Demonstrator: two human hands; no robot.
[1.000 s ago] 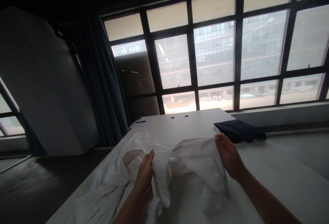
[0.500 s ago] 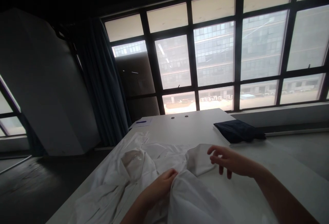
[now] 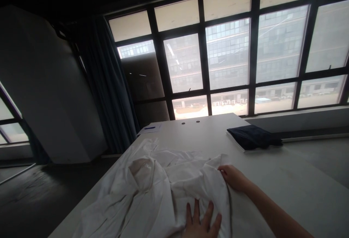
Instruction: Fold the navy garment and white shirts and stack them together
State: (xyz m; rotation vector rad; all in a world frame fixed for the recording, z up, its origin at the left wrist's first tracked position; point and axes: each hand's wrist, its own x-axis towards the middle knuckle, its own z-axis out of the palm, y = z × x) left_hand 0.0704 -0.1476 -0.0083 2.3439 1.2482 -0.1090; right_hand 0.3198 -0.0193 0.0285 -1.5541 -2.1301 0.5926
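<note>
A white collared shirt (image 3: pixel 156 201) lies spread on the table, wrinkled, its collar toward the left. My left hand (image 3: pixel 201 223) rests on the shirt at the bottom of the view, palm down with fingers spread, and its wrist is out of frame. At the shirt's right edge, my right hand (image 3: pixel 236 178) has thumb and fingers closed on the fabric. The cloth between the two hands lies in loose folds.
The white table (image 3: pixel 191 136) stretches toward the windows. A dark folded cloth (image 3: pixel 252 137) lies on its right side. Toward the far left are a paper and a blue pen (image 3: pixel 149 128). Blue curtains (image 3: pixel 109 85) hang beside a pillar (image 3: pixel 46 92).
My left hand has let go of its pinch of fabric and now lies spread, lower and farther right. My right hand, loose in the air before, has come down and gripped the shirt's edge.
</note>
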